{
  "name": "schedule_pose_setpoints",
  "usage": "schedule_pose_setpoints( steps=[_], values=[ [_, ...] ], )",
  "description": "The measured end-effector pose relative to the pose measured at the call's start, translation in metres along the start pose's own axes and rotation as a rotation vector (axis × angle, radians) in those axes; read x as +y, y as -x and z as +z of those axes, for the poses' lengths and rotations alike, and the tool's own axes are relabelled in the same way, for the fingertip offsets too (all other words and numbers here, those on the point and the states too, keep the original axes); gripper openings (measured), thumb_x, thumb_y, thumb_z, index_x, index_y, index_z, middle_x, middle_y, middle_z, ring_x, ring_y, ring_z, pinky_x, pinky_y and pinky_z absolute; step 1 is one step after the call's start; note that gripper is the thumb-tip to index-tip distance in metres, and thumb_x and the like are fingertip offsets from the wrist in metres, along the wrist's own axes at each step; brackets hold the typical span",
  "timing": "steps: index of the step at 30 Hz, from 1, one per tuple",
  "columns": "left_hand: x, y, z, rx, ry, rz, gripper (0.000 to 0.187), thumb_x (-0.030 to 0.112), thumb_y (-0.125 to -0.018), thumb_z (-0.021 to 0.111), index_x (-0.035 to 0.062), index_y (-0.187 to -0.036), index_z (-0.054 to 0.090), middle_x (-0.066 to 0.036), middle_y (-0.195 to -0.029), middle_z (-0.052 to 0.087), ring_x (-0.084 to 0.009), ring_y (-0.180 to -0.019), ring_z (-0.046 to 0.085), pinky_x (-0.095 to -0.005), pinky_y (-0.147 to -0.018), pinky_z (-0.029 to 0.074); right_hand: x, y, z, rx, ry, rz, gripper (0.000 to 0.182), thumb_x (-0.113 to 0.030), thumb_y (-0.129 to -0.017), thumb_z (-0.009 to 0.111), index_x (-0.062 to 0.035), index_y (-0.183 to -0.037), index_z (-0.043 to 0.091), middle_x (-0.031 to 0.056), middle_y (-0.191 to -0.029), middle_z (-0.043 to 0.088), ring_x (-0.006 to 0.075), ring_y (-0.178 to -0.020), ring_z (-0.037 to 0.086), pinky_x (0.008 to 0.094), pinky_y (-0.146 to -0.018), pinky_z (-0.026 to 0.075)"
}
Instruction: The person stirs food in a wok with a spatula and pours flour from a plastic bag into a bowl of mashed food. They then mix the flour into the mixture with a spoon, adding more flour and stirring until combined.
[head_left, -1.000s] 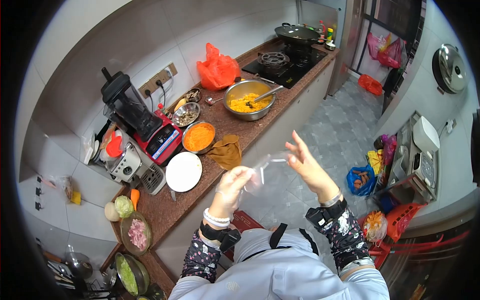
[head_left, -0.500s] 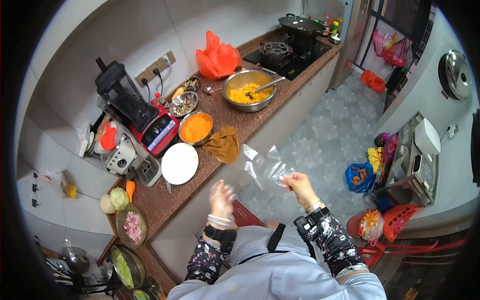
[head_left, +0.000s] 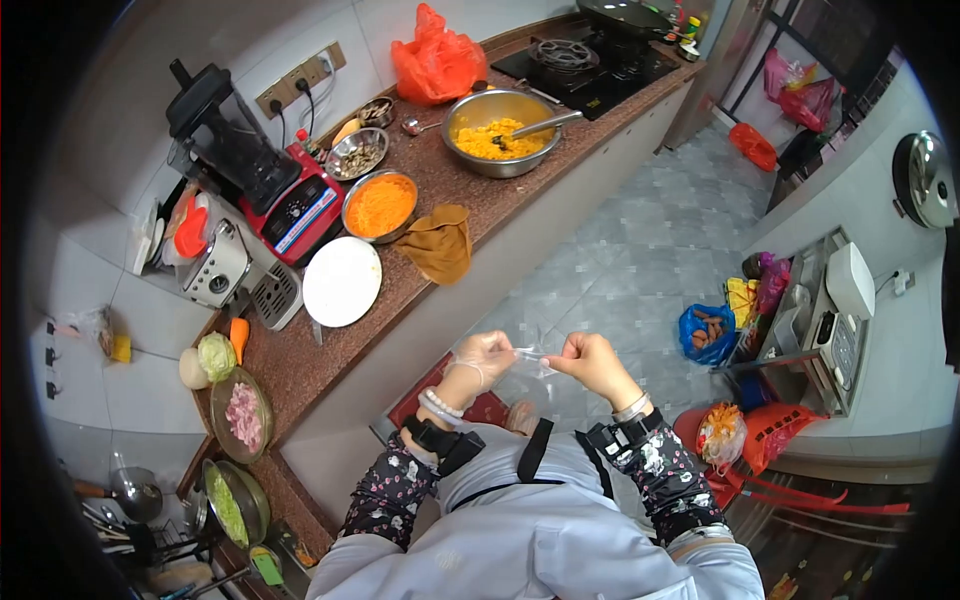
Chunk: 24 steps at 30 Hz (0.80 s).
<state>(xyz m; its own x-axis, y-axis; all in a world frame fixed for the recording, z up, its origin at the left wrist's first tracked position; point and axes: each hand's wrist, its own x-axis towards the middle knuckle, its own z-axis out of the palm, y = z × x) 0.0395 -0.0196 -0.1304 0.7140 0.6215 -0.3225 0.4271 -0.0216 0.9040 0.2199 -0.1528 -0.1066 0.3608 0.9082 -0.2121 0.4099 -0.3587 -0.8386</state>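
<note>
Both hands are in front of my body, above the floor beside the counter. A thin clear plastic glove covers my left hand (head_left: 482, 360), and its fingers are closed in a pinch. My bare right hand (head_left: 590, 362) is closed too, thumb against fingers. Stretched between the two sets of fingertips is another clear plastic glove (head_left: 530, 354), thin and partly bunched; its outline is hard to make out. Nearest to the hands on the counter lie a brown cloth (head_left: 440, 245) and a white plate (head_left: 342, 282).
Along the counter (head_left: 490, 215) stand a bowl of orange shreds (head_left: 380, 205), a steel bowl (head_left: 550, 160) of yellow food with a spoon, a blender (head_left: 250, 165) and a bowl of pink meat (head_left: 242, 415). A blue bag (head_left: 705, 335) and a red bin (head_left: 700, 430) are at right.
My left hand has moved up and right to meet the glove, and its fingers have closed on it. The glove, spread out before, is now gathered between both hands. The view has shifted slightly.
</note>
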Motion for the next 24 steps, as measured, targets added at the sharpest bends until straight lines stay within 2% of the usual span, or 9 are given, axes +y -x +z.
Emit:
schedule_pose_setpoints(
  steps=[3,6,7,11,13,17,20,23,24],
  values=[
    [0.027,0.008,0.007,0.193,-0.335,0.293,0.018,0.020,-0.082,0.063,0.0042,-0.075,0.061,-0.012,-0.070,0.060,-0.0269,-0.063,0.058,-0.0377,-0.060,0.046,-0.015,0.002,0.004,0.286,0.393,-0.168,0.023,-0.017,-0.076,0.074,-0.0015,-0.071,0.058,0.0086,-0.065,0.056,0.0261,-0.062,0.057,0.0391,-0.059,0.048],
    [0.045,0.009,0.007,0.246,-0.431,0.438,0.018,0.019,-0.082,0.061,0.0031,-0.074,0.060,-0.016,-0.074,0.062,-0.0356,-0.069,0.059,-0.0434,-0.062,0.047,-0.076,0.014,-0.003,0.700,0.260,-0.579,0.012,-0.006,-0.076,0.067,0.0009,-0.081,0.059,0.0152,-0.076,0.060,0.0344,-0.074,0.060,0.0432,-0.069,0.050],
    [0.050,0.008,0.006,0.243,-0.440,0.445,0.017,0.018,-0.083,0.060,0.0028,-0.074,0.060,-0.017,-0.076,0.062,-0.0378,-0.072,0.059,-0.0450,-0.063,0.046,-0.073,0.018,-0.005,0.594,0.186,-0.670,0.016,-0.001,-0.080,0.060,0.0039,-0.095,0.060,0.0211,-0.086,0.062,0.0357,-0.080,0.063,0.0411,-0.073,0.051],
    [0.057,0.012,0.009,0.273,-0.406,0.573,0.016,0.015,-0.083,0.061,0.0031,-0.074,0.058,-0.016,-0.071,0.058,-0.0383,-0.069,0.057,-0.0465,-0.063,0.045,-0.061,0.019,0.016,0.298,0.008,-0.408,0.025,0.003,-0.083,0.052,0.0028,-0.106,0.061,0.0230,-0.096,0.065,0.0408,-0.087,0.063,0.0421,-0.076,0.052],
    [0.058,0.010,0.006,0.264,-0.454,0.695,0.015,0.014,-0.083,0.061,0.0031,-0.074,0.057,-0.016,-0.070,0.056,-0.0388,-0.068,0.056,-0.0468,-0.063,0.044,-0.055,0.009,0.021,0.272,-0.011,-0.424,0.021,0.003,-0.083,0.051,0.0027,-0.101,0.062,0.0233,-0.093,0.064,0.0414,-0.086,0.062,0.0432,-0.075,0.052],
    [0.057,0.019,0.001,0.324,-0.396,0.587,0.015,0.011,-0.085,0.060,0.0031,-0.073,0.056,-0.016,-0.069,0.054,-0.0381,-0.068,0.055,-0.0465,-0.062,0.044,-0.052,0.006,0.024,0.104,0.093,-0.282,0.015,0.002,-0.083,0.052,0.0038,-0.094,0.062,0.0240,-0.087,0.063,0.0386,-0.082,0.062,0.0409,-0.070,0.051],
    [0.056,0.019,-0.004,0.351,-0.472,0.608,0.013,0.010,-0.086,0.060,0.0034,-0.075,0.056,-0.015,-0.070,0.053,-0.0364,-0.067,0.054,-0.0453,-0.063,0.044,-0.045,0.002,0.027,-0.075,0.183,-0.485,0.011,0.002,-0.083,0.052,0.0044,-0.090,0.060,0.0263,-0.085,0.061,0.0400,-0.084,0.061,0.0405,-0.071,0.051],
    [0.062,0.023,-0.005,0.303,-0.640,0.733,0.008,0.010,-0.085,0.060,0.0052,-0.079,0.057,-0.013,-0.072,0.052,-0.0346,-0.071,0.054,-0.0451,-0.069,0.044,-0.036,-0.004,0.038,-0.127,0.078,-0.565,0.017,0.004,-0.084,0.049,0.0028,-0.094,0.063,0.0211,-0.090,0.066,0.0373,-0.090,0.064,0.0395,-0.076,0.052],
    [0.067,0.027,-0.009,0.300,-0.702,0.782,0.006,0.010,-0.084,0.060,0.0056,-0.081,0.057,-0.012,-0.073,0.052,-0.0339,-0.072,0.054,-0.0449,-0.071,0.044,-0.028,-0.007,0.046,-0.169,-0.159,-0.467,0.020,0.004,-0.086,0.048,0.0023,-0.100,0.063,0.0192,-0.096,0.067,0.0346,-0.094,0.064,0.0382,-0.080,0.051]
  ],
)
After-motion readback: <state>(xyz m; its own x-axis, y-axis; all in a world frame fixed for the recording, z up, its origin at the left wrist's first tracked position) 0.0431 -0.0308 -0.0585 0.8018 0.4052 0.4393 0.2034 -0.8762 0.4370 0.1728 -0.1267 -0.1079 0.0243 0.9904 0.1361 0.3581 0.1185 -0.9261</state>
